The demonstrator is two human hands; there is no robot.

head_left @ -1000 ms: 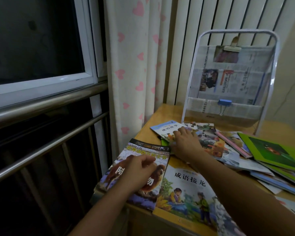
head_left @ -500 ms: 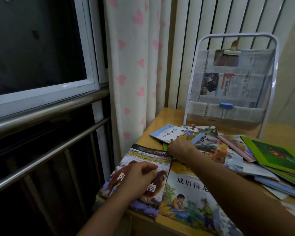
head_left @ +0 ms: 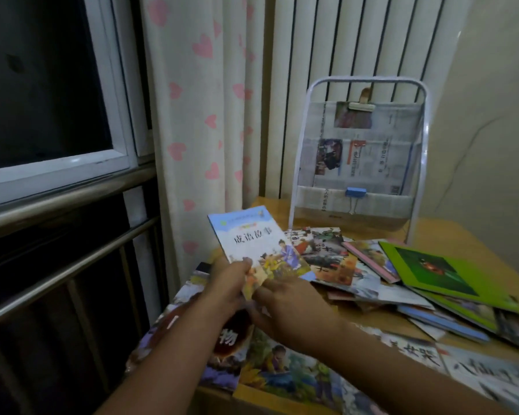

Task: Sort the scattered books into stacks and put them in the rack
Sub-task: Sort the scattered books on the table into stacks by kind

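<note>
Blue-topped book [head_left: 252,244] now lifted off the table, tilted up, both hands pinching its near edge: left hand [head_left: 228,283] grips the corner, right hand [head_left: 285,307] holds from beneath. Earlier it lay flat among the scattered books [head_left: 402,274], right of the hands. Rack [head_left: 360,157] beyond holds no books; sorting barely started.

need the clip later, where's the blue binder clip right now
In the head view the blue binder clip sits right of centre, clipped on the lower newspaper pocket of the white rack, behind the scattered books.

Pink-hearted curtain [head_left: 198,115], green book [head_left: 450,265]
</note>
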